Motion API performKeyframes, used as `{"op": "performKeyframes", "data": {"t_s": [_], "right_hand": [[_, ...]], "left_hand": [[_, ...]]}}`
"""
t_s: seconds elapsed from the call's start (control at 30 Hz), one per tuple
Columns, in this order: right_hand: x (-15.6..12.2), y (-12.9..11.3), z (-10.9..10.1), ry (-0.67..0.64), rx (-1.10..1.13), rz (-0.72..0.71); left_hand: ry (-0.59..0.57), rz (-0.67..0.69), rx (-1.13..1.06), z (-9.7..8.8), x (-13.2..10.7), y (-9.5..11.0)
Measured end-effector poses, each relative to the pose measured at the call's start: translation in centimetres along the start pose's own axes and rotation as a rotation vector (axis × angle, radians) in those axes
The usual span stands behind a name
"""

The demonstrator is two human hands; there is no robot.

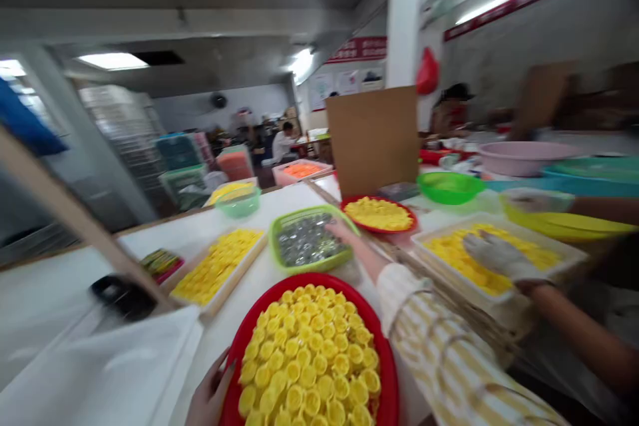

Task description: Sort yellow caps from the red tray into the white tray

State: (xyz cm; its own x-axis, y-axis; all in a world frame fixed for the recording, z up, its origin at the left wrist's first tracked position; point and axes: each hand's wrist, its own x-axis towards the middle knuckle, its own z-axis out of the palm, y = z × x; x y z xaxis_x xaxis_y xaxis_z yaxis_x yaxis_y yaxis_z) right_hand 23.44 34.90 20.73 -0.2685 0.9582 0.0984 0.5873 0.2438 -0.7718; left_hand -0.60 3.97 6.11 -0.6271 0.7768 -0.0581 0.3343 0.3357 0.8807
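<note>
Right now, on my feed, my left hand [212, 394] is at the lower-left rim of the round red plastic tray [388, 376], with its fingers curled onto the edge and holding it. The tray sits low in the middle of the view on the white table [44, 299] and is heaped with small yellow cup-shaped pieces [309, 359]. My right hand [341, 234], at the end of a yellow-and-white striped sleeve [439, 353], reaches forward to the near right rim of the green plastic basket [274, 236]. The basket lies just beyond the red tray and carries shiny silver pieces [307, 246]. Blur hides that hand's fingers, so I cannot tell how far they are open or whether they grip anything. Off to the right, another person's gloved hand [499, 256] lies on yellow pieces in a shallow white tray [574, 259]. A brown cardboard sheet [372, 136] stands upright behind the basket.
</note>
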Motion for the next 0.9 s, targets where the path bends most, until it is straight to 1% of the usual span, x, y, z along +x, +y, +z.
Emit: {"op": "performKeyframes", "data": {"t_s": [0.07, 0.1, 0.13, 0.2, 0.27, 0.37, 0.43, 0.5, 0.53, 0.57, 0.63, 0.73, 0.83, 0.9], "right_hand": [[0.8, 0.1, 0.6, -0.103, 0.009, 0.006], [0.9, 0.3, 1.0, -0.142, 0.008, 0.001], [0.6, 0.4, 1.3, -0.175, 0.003, -0.006], [-0.7, 0.9, 1.9, -0.223, -0.011, -0.042], [-2.8, 1.6, 2.9, -0.257, -0.033, -0.101], [-6.6, 2.8, 5.0, -0.292, -0.092, -0.224], [-9.0, 3.7, 6.5, -0.292, -0.149, -0.325], [-11.1, 4.4, 7.7, -0.264, -0.213, -0.423], [-12.0, 4.8, 8.1, -0.246, -0.245, -0.466], [-12.8, 5.1, 8.4, -0.229, -0.275, -0.505], [-13.9, 5.8, 8.8, -0.207, -0.324, -0.575], [-14.6, 6.7, 9.0, -0.171, -0.37, -0.66], [-14.6, 7.5, 8.8, -0.161, -0.375, -0.728], [-14.6, 7.9, 8.3, -0.146, -0.336, -0.817]], "left_hand": [[0.001, 0.069, 0.005, -0.6, -0.7, -1.1], [0.034, 0.113, 0.055, -0.6, -0.8, -1.1], [0.073, 0.128, 0.087, -0.6, -0.8, -0.9], [0.136, 0.16, 0.156, -0.7, -0.9, 0.1], [0.155, 0.216, 0.213, -0.8, -1.6, 1.7], [0.094, 0.322, 0.282, -0.9, -4.5, 4.0], [0.006, 0.365, 0.329, -0.7, -7.3, 5.0], [-0.094, 0.362, 0.419, -0.4, -10.0, 5.4], [-0.134, 0.338, 0.475, -0.3, -11.3, 5.4], [-0.163, 0.305, 0.533, -0.1, -12.4, 5.3], [-0.178, 0.234, 0.62, 0.2, -14.1, 5.0], [-0.176, 0.203, 0.67, 0.7, -15.3, 4.7], [-0.178, 0.209, 0.656, 1.7, -15.5, 4.7], [-0.167, 0.21, 0.653, 2.5, -15.3, 4.9]]}}
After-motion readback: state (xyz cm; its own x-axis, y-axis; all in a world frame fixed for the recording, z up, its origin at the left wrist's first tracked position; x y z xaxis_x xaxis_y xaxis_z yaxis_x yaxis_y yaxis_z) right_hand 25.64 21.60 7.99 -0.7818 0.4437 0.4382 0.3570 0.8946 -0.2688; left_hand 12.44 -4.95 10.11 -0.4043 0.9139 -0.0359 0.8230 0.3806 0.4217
